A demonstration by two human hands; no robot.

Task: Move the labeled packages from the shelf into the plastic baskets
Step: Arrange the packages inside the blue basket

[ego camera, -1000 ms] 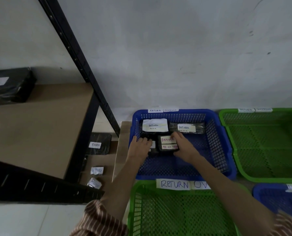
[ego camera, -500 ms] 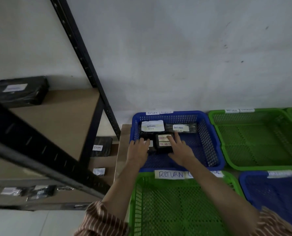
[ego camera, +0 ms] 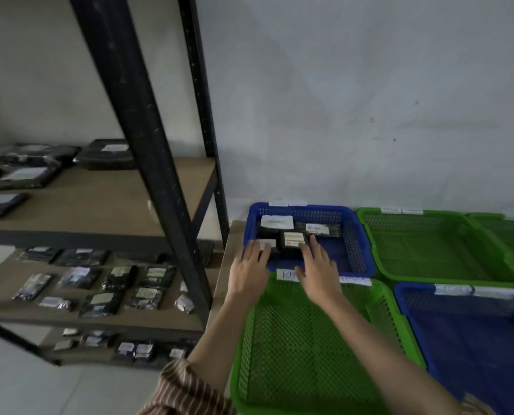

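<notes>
Four black packages (ego camera: pixel 291 239) are filling the left part of the far blue basket (ego camera: pixel 354 235) in the middle of the frame, while its right part is staying bare. The green basket (ego camera: pixel 294 354) at the bottom and the green basket (ego camera: pixel 435 250) at the right are lying open. A thick black post (ego camera: pixel 147 151) is slanting across the left, blocking the way to the shelf (ego camera: pixel 106 196).

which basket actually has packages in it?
The far-left blue basket by the wall; both hands reach toward it. The green and other blue baskets show none.
</notes>
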